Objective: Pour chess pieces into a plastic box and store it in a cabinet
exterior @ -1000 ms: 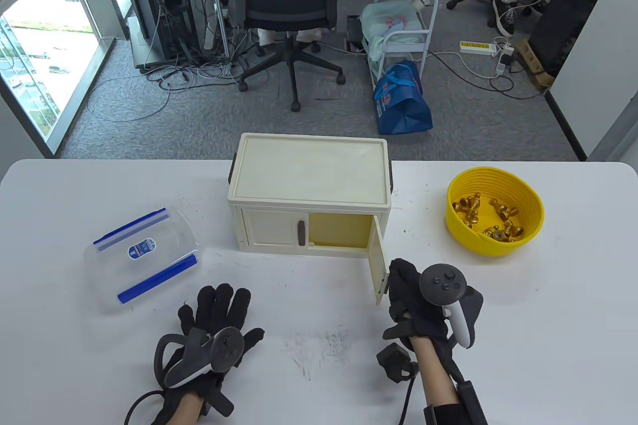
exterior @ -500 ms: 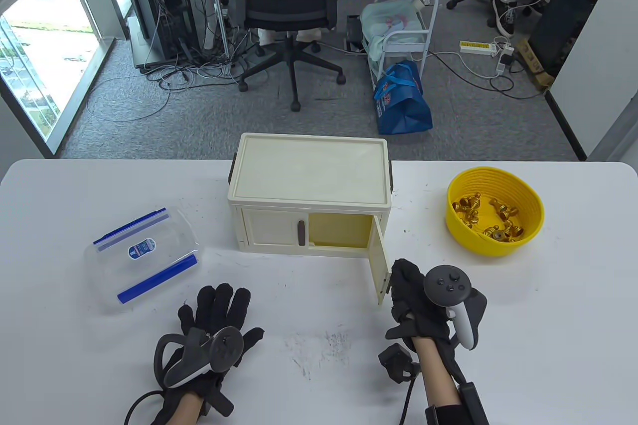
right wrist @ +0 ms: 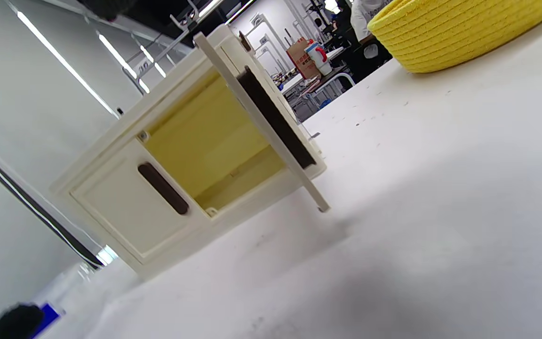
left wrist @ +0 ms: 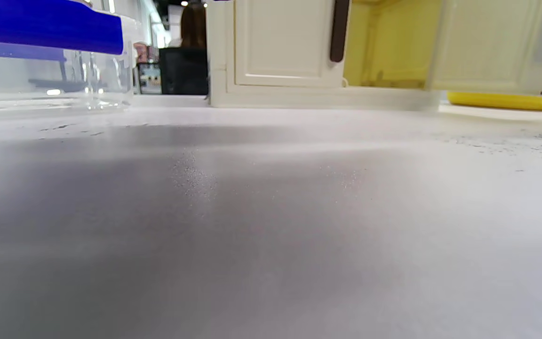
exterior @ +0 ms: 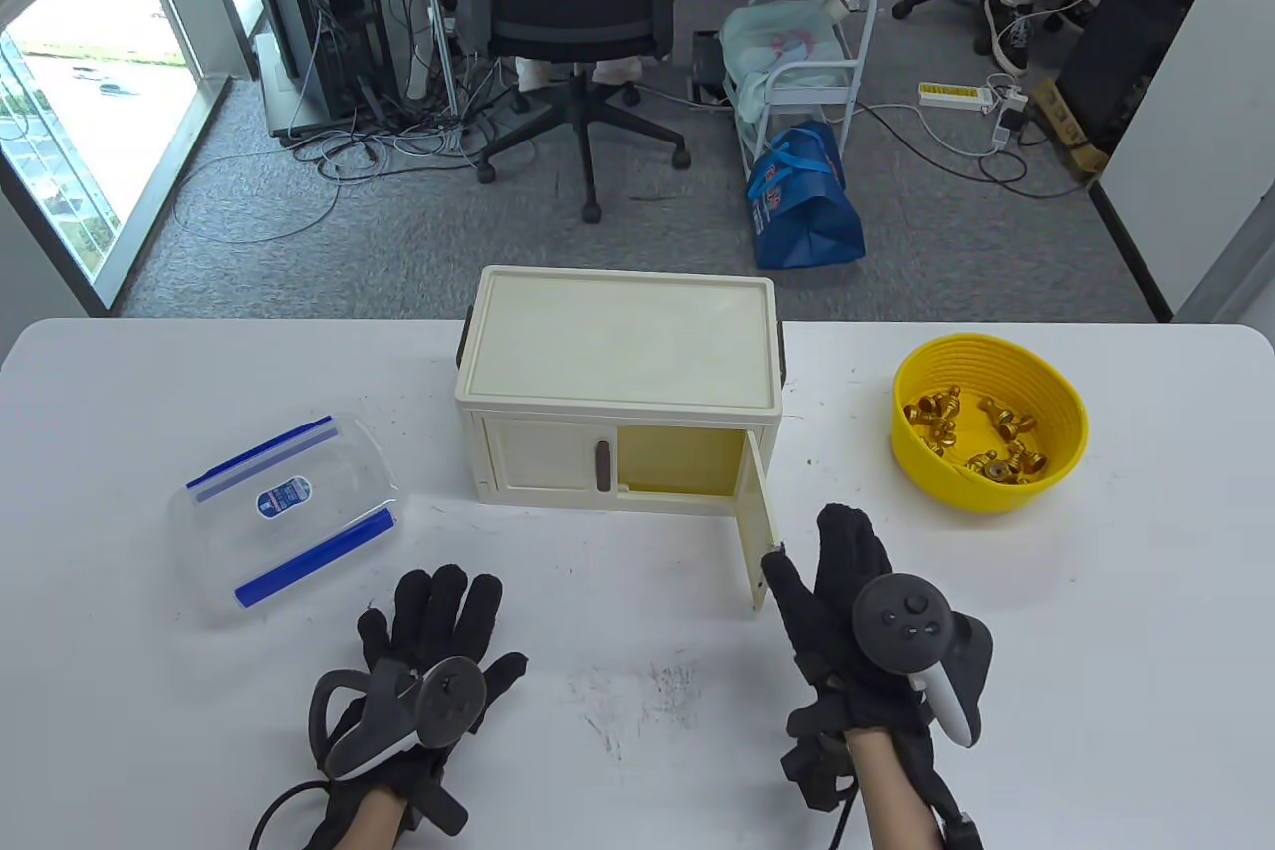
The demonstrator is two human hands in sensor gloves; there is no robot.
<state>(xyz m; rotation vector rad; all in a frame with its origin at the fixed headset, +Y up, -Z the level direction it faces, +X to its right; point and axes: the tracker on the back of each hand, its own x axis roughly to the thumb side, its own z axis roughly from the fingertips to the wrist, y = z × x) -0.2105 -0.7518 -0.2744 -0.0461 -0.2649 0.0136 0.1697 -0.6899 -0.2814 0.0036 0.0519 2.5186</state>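
On the desk (exterior: pixel 120 691) from left to right: the lidded plastic box (exterior: pixel 289 516), the flat, spread left grip (exterior: pixel 428 651), the cabinet (exterior: pixel 618 392) with right door (exterior: pixel 759 531) ajar, the spread right grip (exterior: pixel 847 611) beside that door, and chess pieces (exterior: pixel 981 441) in the yellow bowl (exterior: pixel 1056 392).

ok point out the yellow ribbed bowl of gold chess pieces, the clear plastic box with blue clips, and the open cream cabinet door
yellow ribbed bowl (exterior: pixel 1058 471), table view, on its near outer wall
clear plastic box with blue clips (exterior: pixel 351 481), table view, on its lid
open cream cabinet door (exterior: pixel 756 531), table view, on its inner face
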